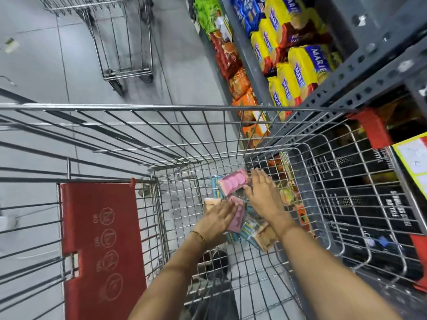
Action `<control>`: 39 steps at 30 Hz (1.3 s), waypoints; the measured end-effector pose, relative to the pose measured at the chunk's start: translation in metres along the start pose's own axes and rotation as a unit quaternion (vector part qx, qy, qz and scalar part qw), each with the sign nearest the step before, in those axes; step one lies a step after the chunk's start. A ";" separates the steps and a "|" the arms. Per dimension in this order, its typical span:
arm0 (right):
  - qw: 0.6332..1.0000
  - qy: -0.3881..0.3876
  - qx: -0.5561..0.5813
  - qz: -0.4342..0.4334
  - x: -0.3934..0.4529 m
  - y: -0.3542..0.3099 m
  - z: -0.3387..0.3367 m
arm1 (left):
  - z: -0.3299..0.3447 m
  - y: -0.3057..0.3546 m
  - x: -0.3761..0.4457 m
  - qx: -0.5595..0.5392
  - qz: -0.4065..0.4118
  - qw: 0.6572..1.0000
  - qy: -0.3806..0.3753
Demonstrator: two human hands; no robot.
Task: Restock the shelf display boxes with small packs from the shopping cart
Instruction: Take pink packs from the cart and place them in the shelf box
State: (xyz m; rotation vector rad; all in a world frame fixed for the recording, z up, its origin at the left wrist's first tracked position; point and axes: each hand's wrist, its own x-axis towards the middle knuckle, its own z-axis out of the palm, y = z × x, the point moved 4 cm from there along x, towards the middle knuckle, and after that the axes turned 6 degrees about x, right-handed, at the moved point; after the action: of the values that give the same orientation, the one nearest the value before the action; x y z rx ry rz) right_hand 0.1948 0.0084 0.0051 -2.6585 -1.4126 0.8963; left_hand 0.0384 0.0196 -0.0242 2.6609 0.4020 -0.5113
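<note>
Both forearms reach down into the shopping cart (208,125), hands low over the pile of small packs (251,229) at the far end of the cart's wire floor, toward its right wall. The left hand (217,219) lies palm down, wrist slightly bent, a thin bracelet (198,235) at the wrist; its fingers stretch forward and rest on a pink pack (238,215), with a pale pack (211,202) just under the knuckles, though whether they grip either one I cannot tell. The right hand (262,195) is flat and spread, fingers straight and released, pointing toward the far end, its thumb side just beside another pink pack (233,182) that lies tilted atop blue-edged ones. The red child-seat flap (99,239) hangs against the cart's left wall. Shelves (360,72) to the right hold yellow biscuit packs (302,72).
</note>
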 end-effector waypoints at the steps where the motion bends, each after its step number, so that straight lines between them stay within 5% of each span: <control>1: 1.000 0.002 0.000 -0.001 0.000 -0.001 0.000 | 0.002 0.000 0.001 0.014 0.006 1.000 -0.004; 19: 0.999 0.028 0.024 0.006 0.007 -0.012 0.012 | -0.020 -0.020 -0.019 0.020 -0.079 0.995 0.052; 30: 0.976 0.031 0.130 0.173 0.015 -0.051 0.030 | -0.028 -0.062 -0.045 -0.025 -0.146 0.988 0.039; 35: 0.970 0.038 0.209 0.121 0.005 -0.049 0.009 | -0.042 -0.053 -0.044 -0.012 -0.132 0.990 0.057; 39: 0.987 0.029 0.156 0.023 -0.021 -0.045 -0.033 | -0.077 -0.032 -0.042 -0.043 -0.129 0.986 0.095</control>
State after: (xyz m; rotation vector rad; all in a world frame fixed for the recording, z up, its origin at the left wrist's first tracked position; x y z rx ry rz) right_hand 0.1672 0.0281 0.0544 -2.4687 -1.0992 0.9468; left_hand 0.0125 0.0721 0.0479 2.5960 0.8154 -0.3053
